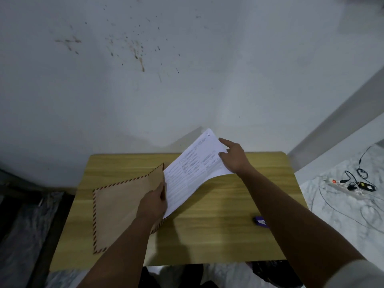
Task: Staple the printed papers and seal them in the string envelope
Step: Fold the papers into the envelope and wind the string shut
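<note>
A brown envelope [120, 206] with a red-and-dark striped border lies on the left half of the wooden table [218, 235]. My left hand [152, 204] grips its open right edge. White printed papers [193, 169] slant up to the right, their lower end at the envelope's mouth. My right hand [234, 156] holds the papers at their upper right edge. A small purple stapler [260, 221] lies on the table at the right, partly hidden by my right forearm.
A stained white wall stands right behind the table. On the marble floor at the right lies a power strip [345, 185] with a red light and tangled cables. Dark plastic sheeting covers the floor at the left.
</note>
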{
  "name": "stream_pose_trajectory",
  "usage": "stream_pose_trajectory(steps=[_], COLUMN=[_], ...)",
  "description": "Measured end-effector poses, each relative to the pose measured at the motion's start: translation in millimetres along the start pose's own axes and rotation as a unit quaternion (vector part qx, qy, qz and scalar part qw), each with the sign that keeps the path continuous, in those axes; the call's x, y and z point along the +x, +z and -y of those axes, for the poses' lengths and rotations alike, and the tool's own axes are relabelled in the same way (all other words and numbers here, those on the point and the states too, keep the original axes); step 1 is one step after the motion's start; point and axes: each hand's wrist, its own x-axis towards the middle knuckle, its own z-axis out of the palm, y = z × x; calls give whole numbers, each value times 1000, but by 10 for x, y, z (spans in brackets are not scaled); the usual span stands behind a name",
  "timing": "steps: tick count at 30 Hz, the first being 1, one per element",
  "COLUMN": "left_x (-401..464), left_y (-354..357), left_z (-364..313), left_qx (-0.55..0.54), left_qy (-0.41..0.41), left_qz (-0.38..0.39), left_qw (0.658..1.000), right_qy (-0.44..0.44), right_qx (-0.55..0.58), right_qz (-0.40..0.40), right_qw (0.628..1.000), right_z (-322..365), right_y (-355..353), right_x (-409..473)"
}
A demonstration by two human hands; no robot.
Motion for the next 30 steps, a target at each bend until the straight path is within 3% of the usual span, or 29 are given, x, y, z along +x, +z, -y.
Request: stream_pose_trajectory(steps=[11,14,23,30], left_x=[-27,-38,-111,-111], left_y=[26,10,-93,-91], left_z=[-79,-155,-416,-503], left_qx=[57,29,-24,13], left_qy=[-12,0,28,-3], left_qz=[25,-8,6,16], left_qw=[998,1000,999,1000], right_qy=[-37,-54,-56,-68], right_qx=[-5,-4,0,-28], right_qz=[-35,-26,-3,19], right_qw=[999,998,998,997], right_z=[-155,-194,-337,-462], right_y=[102,199,684,995], right_x=[10,-13,-172,-275])
